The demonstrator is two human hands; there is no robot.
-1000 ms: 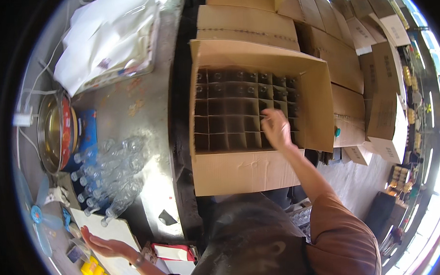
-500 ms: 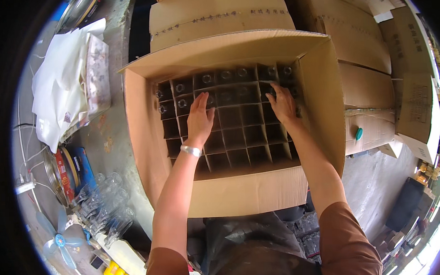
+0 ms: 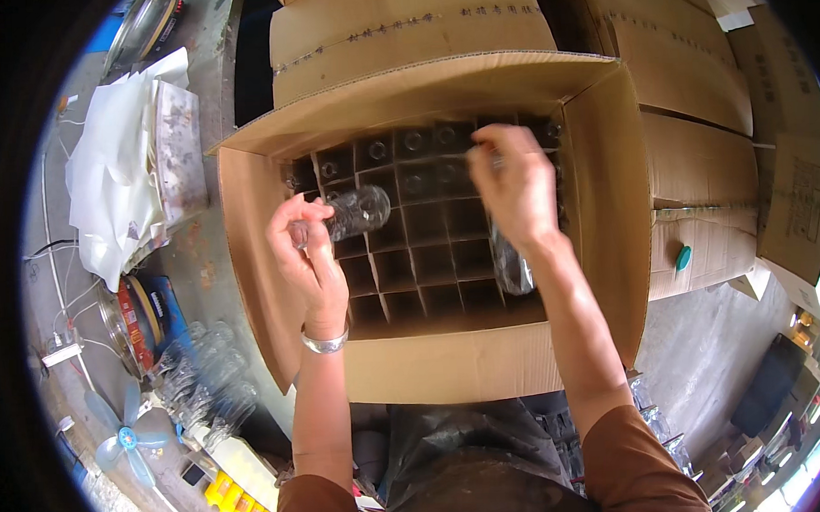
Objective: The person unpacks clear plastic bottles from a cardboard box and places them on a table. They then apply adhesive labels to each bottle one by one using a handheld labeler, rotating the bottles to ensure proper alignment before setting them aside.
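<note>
My left hand (image 3: 309, 264) grips a clear glass bottle (image 3: 361, 212) by its neck end, over the left side of an open cardboard box (image 3: 450, 367). The bottle lies tilted in the air, its base toward the right. On the other side, my right hand (image 3: 520, 184), smeared by motion, is closed around a second clear bottle (image 3: 513, 270), whose body shows below the palm. Beneath both hands, a grid of cardboard dividers (image 3: 431, 221) splits the box into cells. Clear bottles (image 3: 377, 151) stand in the far rows, mouths up; nearer cells show none.
Closed cartons (image 3: 411, 30) are stacked beyond the box and at its right. To the left are white sheets (image 3: 109, 167) on a bench, several clear bottles (image 3: 207, 380) lying together, a small blue fan (image 3: 127, 439) and yellow items (image 3: 238, 504).
Both hands have lifted bottles out of the grid. My left hand has come nearer and left, tipping its bottle sideways; my right hand is raised with its bottle below it.
</note>
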